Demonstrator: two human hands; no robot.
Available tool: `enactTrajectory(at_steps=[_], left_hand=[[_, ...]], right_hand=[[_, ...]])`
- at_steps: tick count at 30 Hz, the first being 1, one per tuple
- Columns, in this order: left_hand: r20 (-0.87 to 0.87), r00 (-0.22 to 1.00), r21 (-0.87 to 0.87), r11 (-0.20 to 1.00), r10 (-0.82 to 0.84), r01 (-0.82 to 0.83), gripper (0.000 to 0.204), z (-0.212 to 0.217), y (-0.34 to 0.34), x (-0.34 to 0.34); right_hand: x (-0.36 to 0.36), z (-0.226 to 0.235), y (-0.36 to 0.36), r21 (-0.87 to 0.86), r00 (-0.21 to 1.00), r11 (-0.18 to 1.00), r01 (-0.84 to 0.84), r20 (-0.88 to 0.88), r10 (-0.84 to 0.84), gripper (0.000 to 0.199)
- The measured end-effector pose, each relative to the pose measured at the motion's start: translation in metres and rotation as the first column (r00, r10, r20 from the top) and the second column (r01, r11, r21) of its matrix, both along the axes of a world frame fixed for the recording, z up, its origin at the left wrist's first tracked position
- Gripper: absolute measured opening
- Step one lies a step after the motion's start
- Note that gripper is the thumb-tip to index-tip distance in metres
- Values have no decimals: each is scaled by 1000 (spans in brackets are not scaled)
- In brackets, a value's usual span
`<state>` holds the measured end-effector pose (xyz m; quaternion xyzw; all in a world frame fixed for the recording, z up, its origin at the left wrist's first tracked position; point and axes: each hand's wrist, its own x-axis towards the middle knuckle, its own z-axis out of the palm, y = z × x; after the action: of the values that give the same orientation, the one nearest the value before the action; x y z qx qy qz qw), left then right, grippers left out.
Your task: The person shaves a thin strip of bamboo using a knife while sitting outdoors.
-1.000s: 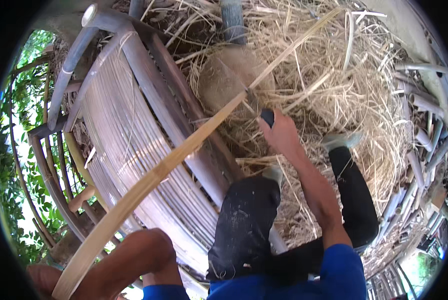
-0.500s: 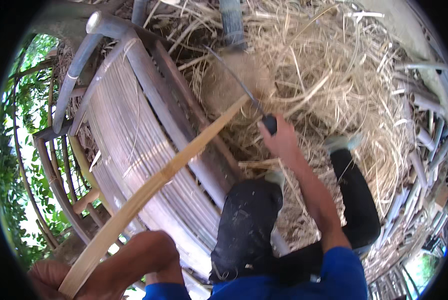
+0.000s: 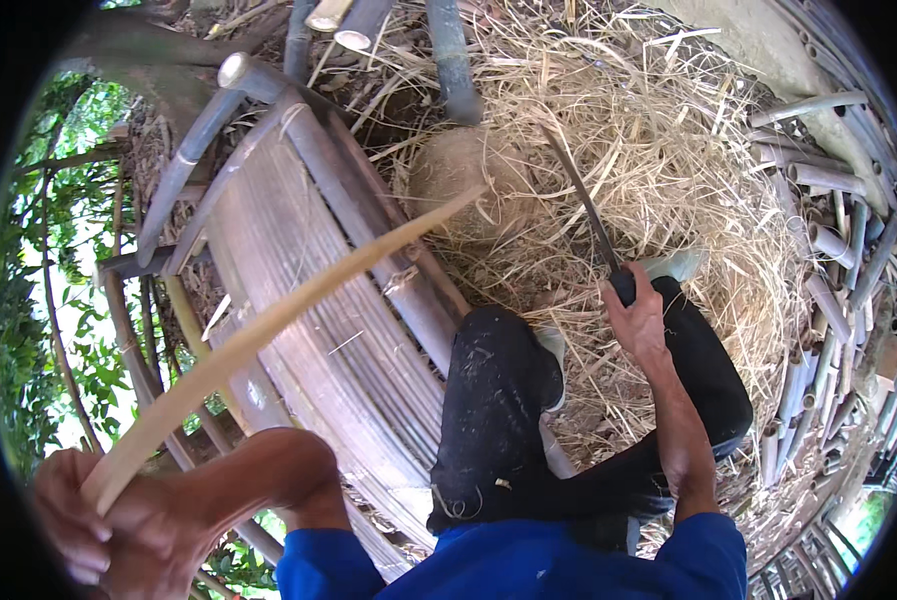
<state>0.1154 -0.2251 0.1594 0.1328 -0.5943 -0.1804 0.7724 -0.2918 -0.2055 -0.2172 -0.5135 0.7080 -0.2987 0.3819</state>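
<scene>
My left hand (image 3: 108, 525) is closed around the near end of a long, flat bamboo strip (image 3: 278, 320) at the lower left. The strip slants up to the right across the bamboo bench, and its far tip hangs over a rounded brown block (image 3: 473, 175) on the ground. In my right hand (image 3: 636, 315) is the black handle of a knife (image 3: 586, 200) with a long, narrow dark blade. The blade points up and to the left, apart from the strip.
A slatted bamboo bench (image 3: 318, 290) stands on my left, beside my bent knee. Pale shavings (image 3: 668, 150) cover the ground ahead and to the right. Cut bamboo poles (image 3: 828, 240) are piled along the right side. A thick bamboo post (image 3: 453, 65) rises at the far middle.
My right hand has swung the knife to the right, away from the strip's far tip. My left hand still grips the strip, which has shifted slightly at the lower left.
</scene>
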Motion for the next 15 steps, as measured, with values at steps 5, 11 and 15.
enactTrajectory(at_steps=[5, 11, 15], left_hand=[[91, 973, 45, 975, 212, -217, 34, -19, 19, -60], [-36, 950, 7, 950, 312, -312, 31, -18, 57, -93], [-84, 889, 126, 890, 449, -438, 43, -37, 56, -131]], right_hand=[[49, 68, 30, -209, 985, 962, -173, -32, 170, 42], [83, 99, 59, -110, 964, 971, -212, 142, 227, 34], [84, 117, 75, -158, 956, 960, -230, 148, 253, 31]])
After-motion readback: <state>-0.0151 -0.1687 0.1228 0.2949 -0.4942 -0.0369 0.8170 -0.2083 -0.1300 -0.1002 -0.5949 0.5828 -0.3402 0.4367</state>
